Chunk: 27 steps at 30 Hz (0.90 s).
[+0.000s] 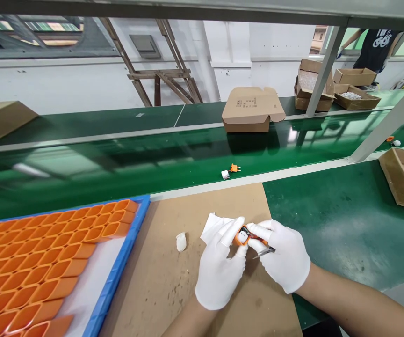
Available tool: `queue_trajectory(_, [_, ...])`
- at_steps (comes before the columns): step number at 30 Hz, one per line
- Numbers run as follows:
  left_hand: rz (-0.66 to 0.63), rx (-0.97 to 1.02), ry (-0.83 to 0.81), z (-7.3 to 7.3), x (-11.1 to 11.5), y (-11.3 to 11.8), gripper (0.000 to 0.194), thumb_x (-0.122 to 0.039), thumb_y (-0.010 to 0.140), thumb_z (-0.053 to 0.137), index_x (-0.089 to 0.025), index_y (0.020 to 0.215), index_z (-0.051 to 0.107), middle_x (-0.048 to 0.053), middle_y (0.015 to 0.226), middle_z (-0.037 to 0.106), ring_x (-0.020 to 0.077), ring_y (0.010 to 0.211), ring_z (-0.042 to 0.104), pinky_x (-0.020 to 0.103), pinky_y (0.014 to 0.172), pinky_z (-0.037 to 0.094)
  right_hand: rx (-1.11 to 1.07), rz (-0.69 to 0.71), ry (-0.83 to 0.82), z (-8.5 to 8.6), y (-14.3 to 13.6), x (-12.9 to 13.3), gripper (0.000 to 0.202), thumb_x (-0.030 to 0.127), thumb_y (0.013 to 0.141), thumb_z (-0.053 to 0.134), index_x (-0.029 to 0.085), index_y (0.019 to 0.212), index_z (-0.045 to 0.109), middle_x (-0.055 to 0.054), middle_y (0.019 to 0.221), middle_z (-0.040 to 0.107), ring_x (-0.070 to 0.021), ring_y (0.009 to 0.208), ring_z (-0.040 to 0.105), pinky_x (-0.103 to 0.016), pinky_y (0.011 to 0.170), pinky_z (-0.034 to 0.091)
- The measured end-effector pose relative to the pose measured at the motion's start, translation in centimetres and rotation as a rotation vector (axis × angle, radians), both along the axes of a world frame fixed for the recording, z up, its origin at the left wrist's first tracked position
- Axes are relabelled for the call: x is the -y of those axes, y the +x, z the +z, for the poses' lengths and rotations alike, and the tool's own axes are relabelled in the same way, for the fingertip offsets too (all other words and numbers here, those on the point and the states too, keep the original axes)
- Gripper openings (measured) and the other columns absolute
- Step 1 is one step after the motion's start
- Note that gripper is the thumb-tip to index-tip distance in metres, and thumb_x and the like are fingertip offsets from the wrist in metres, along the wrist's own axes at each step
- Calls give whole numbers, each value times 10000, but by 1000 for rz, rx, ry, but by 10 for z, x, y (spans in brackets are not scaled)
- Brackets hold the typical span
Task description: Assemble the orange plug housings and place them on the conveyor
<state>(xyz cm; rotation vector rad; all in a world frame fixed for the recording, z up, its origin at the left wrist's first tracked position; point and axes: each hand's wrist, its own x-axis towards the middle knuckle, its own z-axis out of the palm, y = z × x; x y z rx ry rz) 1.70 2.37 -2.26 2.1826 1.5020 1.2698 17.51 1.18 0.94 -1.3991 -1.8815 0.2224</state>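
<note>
Both my hands wear white gloves and meet over the brown cardboard sheet [160,281]. My left hand [221,267] is closed around a small orange housing [237,239], its opening facing up with a white round part [243,235] inside. At the housing's right side, my right hand [282,255] pinches an orange-and-dark piece [258,238]; whether it joins the housing is unclear. A slim pointed metal tool [265,252], perhaps tweezers, sticks out from under the right fingers. White paper [211,228] lies behind my left hand, and a small white lump [181,242] rests to its left.
A blue-rimmed tray [118,276] holds many orange housings [47,255] at left. Beyond the sheet runs a green conveyor belt [153,164], carrying an orange plug [235,167] and a small white piece [225,174]. Cardboard boxes [247,110] stand behind; a person [375,49] is far right.
</note>
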Motion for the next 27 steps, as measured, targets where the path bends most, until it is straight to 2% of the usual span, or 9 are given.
queue_trajectory(5, [-2, -2, 71, 2, 1, 4, 376, -87, 854, 563, -209, 1207, 608, 85, 1100, 706, 205, 1019, 671, 339, 902, 573, 110, -52, 234, -4, 1, 2, 194, 220, 922, 546, 251, 955, 734, 33, 777, 717, -115, 611, 604, -281, 564, 343])
queue_trajectory(8, [15, 0, 60, 1, 2, 5, 389, -82, 840, 566, -213, 1204, 610, 85, 1106, 703, 210, 1024, 670, 346, 901, 576, 217, -91, 292, -5, 0, 5, 206, 220, 920, 536, 237, 1016, 717, 27, 747, 718, -127, 555, 561, -315, 544, 287])
queue_trajectory(12, [33, 9, 40, 0, 4, 4, 402, -86, 827, 570, -223, 1202, 614, 84, 1119, 704, 224, 1032, 672, 364, 894, 583, 325, -93, 249, -4, -3, 9, 309, 189, 907, 482, 234, 1145, 673, 21, 713, 709, -135, 501, 499, -340, 523, 228])
queue_trajectory(16, [12, 12, -4, 0, 5, 5, 420, -83, 818, 574, -229, 1209, 618, 75, 1130, 707, 219, 1024, 677, 353, 909, 578, 364, -97, 213, 2, -5, 13, 424, 115, 803, 443, 232, 1129, 687, 6, 737, 702, -159, 511, 493, -349, 516, 209])
queue_trajectory(21, [-6, 2, -85, -1, 8, 6, 436, -95, 800, 562, -220, 1214, 616, 73, 1116, 714, 222, 1013, 685, 328, 887, 589, 394, -89, 171, 9, -9, 18, 456, 123, 745, 451, 176, 1127, 694, -28, 710, 670, -174, 501, 486, -354, 491, 195])
queue_trajectory(27, [-18, -36, -41, -4, 7, 6, 382, -145, 818, 577, -177, 1194, 629, 95, 1084, 729, 226, 984, 697, 307, 837, 599, 413, -99, 143, 6, -12, 18, 440, 106, 761, 447, 175, 1103, 714, -30, 710, 661, -177, 490, 494, -360, 490, 194])
